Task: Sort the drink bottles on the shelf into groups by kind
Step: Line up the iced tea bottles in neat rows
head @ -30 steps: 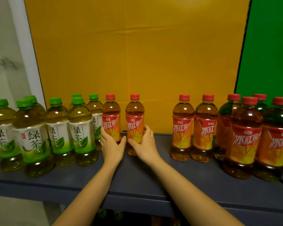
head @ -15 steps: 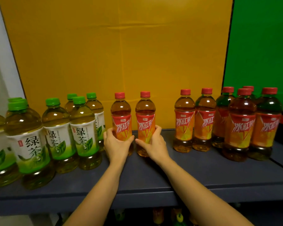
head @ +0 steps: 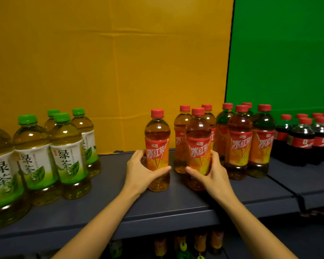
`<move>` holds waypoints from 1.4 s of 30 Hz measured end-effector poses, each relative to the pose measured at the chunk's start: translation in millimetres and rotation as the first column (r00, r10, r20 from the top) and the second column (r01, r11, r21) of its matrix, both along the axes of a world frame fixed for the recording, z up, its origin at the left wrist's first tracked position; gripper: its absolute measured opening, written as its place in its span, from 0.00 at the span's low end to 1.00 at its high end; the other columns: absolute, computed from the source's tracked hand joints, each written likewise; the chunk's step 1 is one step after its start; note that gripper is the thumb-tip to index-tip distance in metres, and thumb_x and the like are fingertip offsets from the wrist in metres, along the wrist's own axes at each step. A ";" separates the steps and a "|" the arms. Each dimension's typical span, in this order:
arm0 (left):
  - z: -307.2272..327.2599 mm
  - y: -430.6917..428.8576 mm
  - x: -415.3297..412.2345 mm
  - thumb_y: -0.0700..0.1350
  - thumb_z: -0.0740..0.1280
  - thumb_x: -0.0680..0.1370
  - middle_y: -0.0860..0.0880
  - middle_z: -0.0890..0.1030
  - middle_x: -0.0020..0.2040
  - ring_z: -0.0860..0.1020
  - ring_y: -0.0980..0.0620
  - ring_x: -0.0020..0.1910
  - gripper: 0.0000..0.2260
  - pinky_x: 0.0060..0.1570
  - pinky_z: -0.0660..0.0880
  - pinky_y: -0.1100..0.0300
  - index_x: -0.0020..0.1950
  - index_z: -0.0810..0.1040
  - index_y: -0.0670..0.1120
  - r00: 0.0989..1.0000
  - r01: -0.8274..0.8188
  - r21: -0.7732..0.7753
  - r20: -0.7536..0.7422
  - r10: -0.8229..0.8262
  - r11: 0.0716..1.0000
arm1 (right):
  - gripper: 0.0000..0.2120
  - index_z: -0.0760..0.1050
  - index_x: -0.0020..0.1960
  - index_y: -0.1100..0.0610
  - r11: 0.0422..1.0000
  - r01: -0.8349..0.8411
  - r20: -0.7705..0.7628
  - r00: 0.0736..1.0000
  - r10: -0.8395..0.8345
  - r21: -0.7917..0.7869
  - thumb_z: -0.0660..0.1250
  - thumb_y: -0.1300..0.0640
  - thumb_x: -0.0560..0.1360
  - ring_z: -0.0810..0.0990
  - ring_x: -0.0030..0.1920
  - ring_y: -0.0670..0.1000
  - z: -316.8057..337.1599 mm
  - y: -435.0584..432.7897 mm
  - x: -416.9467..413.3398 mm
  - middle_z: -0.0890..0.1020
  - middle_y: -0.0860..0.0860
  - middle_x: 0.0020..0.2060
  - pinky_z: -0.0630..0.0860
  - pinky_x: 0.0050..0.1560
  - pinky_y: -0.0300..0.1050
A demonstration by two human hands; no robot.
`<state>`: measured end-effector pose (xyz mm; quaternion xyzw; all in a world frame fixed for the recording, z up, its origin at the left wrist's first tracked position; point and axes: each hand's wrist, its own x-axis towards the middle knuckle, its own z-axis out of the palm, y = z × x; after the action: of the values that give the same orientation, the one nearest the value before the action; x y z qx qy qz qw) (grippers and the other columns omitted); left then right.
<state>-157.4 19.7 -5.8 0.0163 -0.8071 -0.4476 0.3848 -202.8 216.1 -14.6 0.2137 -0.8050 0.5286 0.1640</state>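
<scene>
My left hand (head: 139, 171) grips a red-capped iced tea bottle (head: 157, 139) with an orange-red label, upright on the dark grey shelf (head: 157, 206). My right hand (head: 212, 171) grips a second iced tea bottle (head: 198, 135) just right of it, close in front of the iced tea group (head: 239, 141). Several green-capped green tea bottles (head: 64, 146) stand grouped at the left. Dark cola bottles (head: 305, 139) with red caps stand at the far right.
A yellow panel (head: 110, 62) and a green panel (head: 284, 53) back the shelf. A gap of bare shelf lies between the green tea and my left hand. More bottles (head: 183, 245) show dimly on a lower shelf. A seam (head: 286, 189) splits the shelf at the right.
Both hands have slid their iced tea bottles to the right, away from the green tea and up against the iced tea group. The view has also shifted right, revealing the cola bottles.
</scene>
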 end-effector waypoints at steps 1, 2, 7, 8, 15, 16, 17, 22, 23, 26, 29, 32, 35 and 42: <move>-0.4 6.4 -2.3 0.52 0.81 0.57 0.50 0.78 0.50 0.77 0.59 0.48 0.27 0.45 0.73 0.69 0.51 0.73 0.51 1.000 0.030 0.019 0.009 -0.030 0.999 | 0.37 0.61 0.68 0.52 1.000 0.012 -0.008 1.000 -0.012 -0.005 0.74 0.46 0.65 0.74 0.62 0.51 0.3 7.6 -2.1 0.75 0.49 0.61 0.72 0.62 0.51; -1.1 13.2 -4.9 0.52 0.81 0.57 0.50 0.78 0.51 0.78 0.57 0.50 0.28 0.47 0.75 0.66 0.52 0.73 0.52 0.999 0.052 0.037 0.013 -0.052 0.998 | 0.36 0.62 0.68 0.52 1.000 0.031 -0.024 0.999 -0.031 -0.004 0.74 0.47 0.65 0.74 0.62 0.50 0.0 13.8 -4.4 0.75 0.49 0.60 0.72 0.61 0.48; -5.6 48.5 -24.0 0.54 0.80 0.58 0.51 0.78 0.55 0.77 0.56 0.54 0.31 0.52 0.77 0.59 0.56 0.72 0.53 0.997 0.070 0.065 0.025 -0.072 0.995 | 0.38 0.63 0.70 0.55 0.989 0.137 -0.115 0.985 -0.130 0.053 0.73 0.43 0.65 0.73 0.63 0.50 -2.9 26.7 -15.1 0.74 0.50 0.61 0.71 0.60 0.46; -6.7 54.5 -27.5 0.53 0.80 0.58 0.51 0.77 0.56 0.77 0.55 0.55 0.32 0.53 0.77 0.58 0.57 0.71 0.53 0.997 0.071 0.078 0.025 -0.073 0.994 | 0.39 0.62 0.70 0.55 0.988 0.145 -0.113 0.984 -0.139 0.045 0.73 0.44 0.65 0.73 0.63 0.51 -3.3 27.1 -16.0 0.74 0.51 0.62 0.72 0.60 0.48; -12.8 79.8 -36.8 0.60 0.76 0.60 0.53 0.78 0.56 0.77 0.54 0.55 0.32 0.52 0.78 0.52 0.59 0.70 0.52 0.998 -0.069 -0.002 -0.002 0.069 0.998 | 0.38 0.59 0.68 0.60 0.981 0.188 -0.141 0.973 -0.181 0.044 0.72 0.46 0.68 0.70 0.64 0.54 -5.8 24.6 -17.0 0.71 0.55 0.62 0.72 0.62 0.52; -13.1 80.4 -36.9 0.61 0.76 0.61 0.53 0.78 0.56 0.77 0.54 0.54 0.32 0.52 0.78 0.52 0.59 0.70 0.51 0.996 -0.089 -0.018 -0.002 0.089 0.996 | 0.37 0.59 0.69 0.60 0.983 0.181 -0.142 0.975 -0.174 0.042 0.72 0.46 0.68 0.70 0.65 0.54 -6.0 24.3 -17.1 0.70 0.55 0.63 0.71 0.63 0.53; -13.3 80.7 -36.9 0.62 0.75 0.60 0.53 0.78 0.56 0.77 0.55 0.54 0.33 0.52 0.78 0.52 0.60 0.70 0.51 0.995 -0.102 -0.029 -0.002 0.102 0.994 | 0.37 0.58 0.69 0.60 0.984 0.173 -0.139 0.976 -0.166 0.043 0.71 0.47 0.69 0.69 0.65 0.54 -6.1 24.1 -17.4 0.70 0.55 0.63 0.71 0.63 0.53; -13.9 79.9 -36.6 0.69 0.71 0.59 0.55 0.80 0.54 0.79 0.56 0.52 0.34 0.49 0.79 0.51 0.59 0.72 0.54 0.991 -0.130 -0.068 -0.028 0.128 0.989 | 0.37 0.56 0.71 0.62 0.987 0.151 -0.136 0.980 -0.143 0.056 0.70 0.48 0.71 0.68 0.67 0.56 -7.5 23.0 -18.9 0.68 0.57 0.65 0.69 0.63 0.50; -14.1 79.9 -36.3 0.69 0.70 0.59 0.56 0.80 0.53 0.79 0.57 0.52 0.33 0.49 0.79 0.52 0.59 0.72 0.54 0.991 -0.134 -0.075 -0.029 0.132 0.988 | 0.38 0.56 0.71 0.63 0.988 0.145 -0.133 0.982 -0.136 0.059 0.70 0.48 0.71 0.67 0.67 0.56 -7.7 22.9 -18.9 0.68 0.58 0.65 0.68 0.63 0.49; -14.8 80.0 -32.7 0.70 0.68 0.60 0.56 0.79 0.56 0.78 0.57 0.54 0.35 0.50 0.79 0.52 0.62 0.70 0.55 0.991 -0.129 -0.118 0.007 0.131 0.985 | 0.40 0.53 0.73 0.62 0.994 0.094 -0.119 0.989 -0.086 0.057 0.70 0.49 0.71 0.64 0.69 0.57 -7.4 23.5 -19.4 0.66 0.58 0.67 0.65 0.66 0.49; -11.1 78.5 -22.4 0.70 0.67 0.63 0.57 0.75 0.62 0.74 0.58 0.60 0.38 0.57 0.76 0.52 0.69 0.65 0.56 0.985 -0.134 -0.185 0.079 0.151 0.974 | 0.44 0.45 0.75 0.62 0.997 0.033 -0.132 0.991 -0.025 0.065 0.69 0.51 0.71 0.56 0.73 0.56 -8.1 24.7 -16.4 0.58 0.58 0.73 0.56 0.71 0.47; -7.8 67.4 -0.6 0.71 0.61 0.65 0.58 0.73 0.65 0.72 0.60 0.61 0.37 0.60 0.73 0.56 0.70 0.65 0.54 0.971 -0.216 -0.198 0.058 0.232 0.956 | 0.44 0.40 0.75 0.61 0.997 0.021 -0.235 0.972 -0.002 0.078 0.68 0.53 0.73 0.46 0.76 0.52 -10.3 24.3 -7.9 0.47 0.55 0.76 0.46 0.72 0.41; -12.3 40.8 25.8 0.63 0.60 0.70 0.59 0.77 0.55 0.75 0.62 0.52 0.24 0.52 0.75 0.57 0.61 0.73 0.53 0.942 -0.335 -0.205 -0.092 0.323 0.920 | 0.41 0.45 0.76 0.59 0.995 0.049 -0.386 0.923 -0.012 0.086 0.67 0.56 0.73 0.44 0.76 0.51 -11.2 18.1 3.2 0.46 0.52 0.76 0.45 0.72 0.43; -9.4 -45.4 84.0 0.42 0.65 0.73 0.51 0.74 0.45 0.75 0.49 0.42 0.06 0.42 0.74 0.53 0.49 0.75 0.45 0.756 -0.619 -0.019 -0.288 0.588 0.785 | 0.25 0.61 0.70 0.53 0.929 -0.287 -0.430 0.826 0.364 0.235 0.60 0.49 0.75 0.61 0.68 0.44 14.9 -54.5 42.8 0.67 0.48 0.68 0.54 0.67 0.29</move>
<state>-73.4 -25.7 -15.2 0.1937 -0.7231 -0.2508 0.6137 -160.0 161.6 0.3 0.4811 -0.7332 0.4152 0.2420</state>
